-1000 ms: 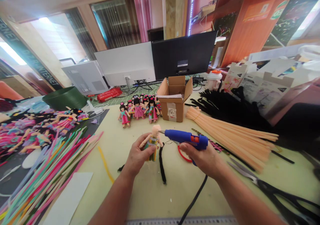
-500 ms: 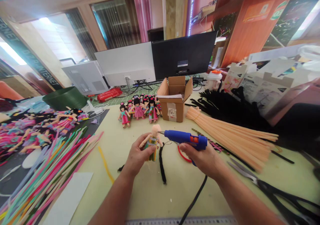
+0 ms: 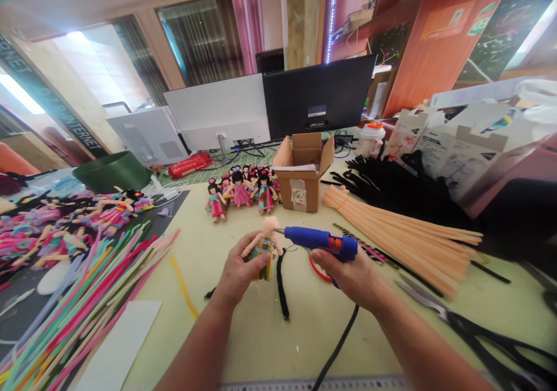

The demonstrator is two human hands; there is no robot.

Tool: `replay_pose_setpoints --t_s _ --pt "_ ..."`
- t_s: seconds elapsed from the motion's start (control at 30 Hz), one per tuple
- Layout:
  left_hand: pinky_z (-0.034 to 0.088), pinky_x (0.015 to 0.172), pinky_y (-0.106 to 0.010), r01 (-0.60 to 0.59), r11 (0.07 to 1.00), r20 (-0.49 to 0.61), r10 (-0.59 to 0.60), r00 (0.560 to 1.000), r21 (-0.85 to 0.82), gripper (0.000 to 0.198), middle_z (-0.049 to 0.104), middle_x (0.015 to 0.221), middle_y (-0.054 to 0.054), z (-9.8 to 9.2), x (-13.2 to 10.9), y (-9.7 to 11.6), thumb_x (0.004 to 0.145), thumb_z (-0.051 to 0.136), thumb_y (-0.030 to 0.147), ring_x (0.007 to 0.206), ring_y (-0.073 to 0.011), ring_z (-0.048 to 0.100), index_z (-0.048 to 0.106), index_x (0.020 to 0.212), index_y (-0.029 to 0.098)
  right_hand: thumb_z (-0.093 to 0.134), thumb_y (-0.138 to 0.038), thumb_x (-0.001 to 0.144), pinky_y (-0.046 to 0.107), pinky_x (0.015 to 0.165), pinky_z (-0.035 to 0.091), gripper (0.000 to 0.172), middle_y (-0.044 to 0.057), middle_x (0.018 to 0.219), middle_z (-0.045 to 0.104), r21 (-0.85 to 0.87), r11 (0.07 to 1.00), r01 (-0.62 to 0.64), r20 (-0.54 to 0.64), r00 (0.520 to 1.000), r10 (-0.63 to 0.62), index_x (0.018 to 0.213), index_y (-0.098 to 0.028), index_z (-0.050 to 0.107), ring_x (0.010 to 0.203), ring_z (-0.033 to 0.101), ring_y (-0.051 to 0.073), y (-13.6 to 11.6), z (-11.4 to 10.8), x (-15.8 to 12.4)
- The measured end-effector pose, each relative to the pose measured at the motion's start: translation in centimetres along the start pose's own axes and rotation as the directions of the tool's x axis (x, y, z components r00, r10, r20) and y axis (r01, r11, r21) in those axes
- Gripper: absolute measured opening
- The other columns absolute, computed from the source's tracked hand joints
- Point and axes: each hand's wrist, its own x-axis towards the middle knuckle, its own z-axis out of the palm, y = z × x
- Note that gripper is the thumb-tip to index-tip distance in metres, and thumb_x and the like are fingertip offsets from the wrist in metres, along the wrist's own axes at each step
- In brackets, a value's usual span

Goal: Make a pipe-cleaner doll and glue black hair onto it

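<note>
A small pipe-cleaner doll [image 3: 266, 245] with a bare peach head and a striped green and yellow dress stands upright in my left hand [image 3: 242, 266], thumb pressed across its skirt. My right hand [image 3: 348, 275] is wrapped around the handle of a blue glue gun [image 3: 319, 241], whose cord trails down toward the front edge. The metal nozzle points left and reaches the side of the doll's head; whether it touches cannot be made out. Just right of the doll, a short black pipe cleaner [image 3: 282, 289] lies on the table.
Several finished dolls [image 3: 241, 191] stand behind, beside a cardboard box [image 3: 300, 189]. Peach pipe cleaners [image 3: 400, 234] and black scissors [image 3: 470, 333] lie at right. Coloured pipe cleaners [image 3: 87, 286] and a white card [image 3: 119, 344] are at left; a ruler [image 3: 278, 386] runs along the front.
The view has shifted very slightly. Both hands, the doll and the glue gun keep nearly the same places, with the nozzle still at the head.
</note>
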Motion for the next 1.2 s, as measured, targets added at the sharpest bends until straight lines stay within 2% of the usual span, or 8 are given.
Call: replay_pose_setpoints --t_s 0.27,0.47,0.53,0.63,0.73,0.87,1.07,1.2 --pt "0.050 0.079 -0.028 -0.009 1.000 -0.019 0.009 1.000 0.011 0.050 0.071 0.099 -0.006 -0.3 0.2 -0.4 0.065 0.078 0.030 0.085 -0.0183 0.065 0.064 0.112 0.018 0.065 -0.048 0.074 0.025 0.043 0.030 0.030 -0.006 0.049 0.038 -0.037 0.999 0.014 -0.038 0.999 -0.015 0.066 -0.021 0.056 0.045 0.031 0.010 0.4 0.1 -0.1" --pt "0.051 0.080 -0.029 -0.014 1.000 -0.050 0.014 0.999 0.013 0.052 0.070 0.101 -0.006 -0.5 0.3 -0.6 0.065 0.078 0.030 0.087 -0.0188 0.065 0.063 0.113 0.018 0.067 -0.048 0.075 0.025 0.046 0.034 0.034 -0.003 0.055 0.047 -0.258 0.961 0.094 -0.138 0.981 -0.133 0.061 -0.022 0.050 0.051 0.041 0.012 0.9 0.4 -0.4" --pt "0.051 0.078 -0.029 -0.023 1.000 -0.061 0.022 0.998 -0.016 0.051 0.070 0.100 -0.006 -0.5 0.2 -0.5 0.065 0.078 0.029 0.085 -0.0184 0.065 0.063 0.112 0.017 0.068 -0.047 0.074 0.026 0.048 0.035 0.034 -0.002 0.057 0.048 -0.284 0.951 0.121 -0.178 0.968 -0.176 0.060 -0.022 0.050 0.053 0.042 0.013 1.0 0.3 -0.4" --pt "0.052 0.076 -0.029 -0.016 0.997 -0.031 0.014 0.999 -0.070 0.048 0.070 0.096 -0.006 -0.6 0.2 -0.3 0.066 0.077 0.029 0.083 -0.0181 0.065 0.063 0.110 0.018 0.067 -0.049 0.075 0.025 0.045 0.034 0.030 -0.003 0.056 0.047 -0.170 0.984 0.062 -0.197 0.976 -0.096 0.069 -0.021 0.057 0.050 0.040 0.012 1.2 -0.2 -0.1" --pt "0.053 0.073 -0.030 0.023 0.993 0.015 -0.022 1.000 -0.117 0.046 0.070 0.095 -0.006 -0.8 0.2 -0.4 0.067 0.077 0.029 0.082 -0.0197 0.066 0.063 0.109 0.018 0.063 -0.056 0.077 0.024 0.042 0.032 0.037 -0.004 0.052 0.045 -0.036 0.998 -0.049 -0.175 0.984 0.042 0.071 -0.019 0.061 0.046 0.038 0.010 1.6 -1.0 0.3" --pt "0.055 0.067 -0.030 0.050 0.985 0.041 -0.043 0.998 -0.165 0.045 0.069 0.096 -0.009 -1.1 0.4 -0.5 0.068 0.076 0.029 0.080 -0.0217 0.068 0.061 0.109 0.016 0.058 -0.063 0.077 0.023 0.043 0.034 0.047 -0.002 0.053 0.049 0.083 0.991 -0.105 -0.173 0.978 0.118 0.074 -0.016 0.062 0.048 0.044 0.010 2.0 -1.9 0.9" --pt "0.055 0.063 -0.026 0.047 0.979 0.052 -0.037 0.998 -0.201 0.040 0.069 0.097 -0.010 -1.3 0.4 -0.6 0.071 0.074 0.029 0.079 -0.0208 0.068 0.060 0.107 0.015 0.058 -0.062 0.077 0.021 0.041 0.034 0.046 -0.004 0.051 0.047 0.063 0.978 -0.197 -0.204 0.957 0.206 0.075 -0.016 0.059 0.045 0.044 0.009 2.5 -3.1 1.8" --pt "0.055 0.065 -0.027 0.060 0.977 0.055 -0.050 0.997 -0.205 0.043 0.069 0.094 -0.008 -1.2 0.4 -0.6 0.070 0.075 0.029 0.077 -0.0195 0.068 0.060 0.108 0.016 0.056 -0.061 0.079 0.021 0.042 0.034 0.046 -0.003 0.052 0.048 0.075 0.984 -0.162 -0.171 0.970 0.173 0.075 -0.016 0.059 0.046 0.044 0.009 2.7 -3.2 1.9"
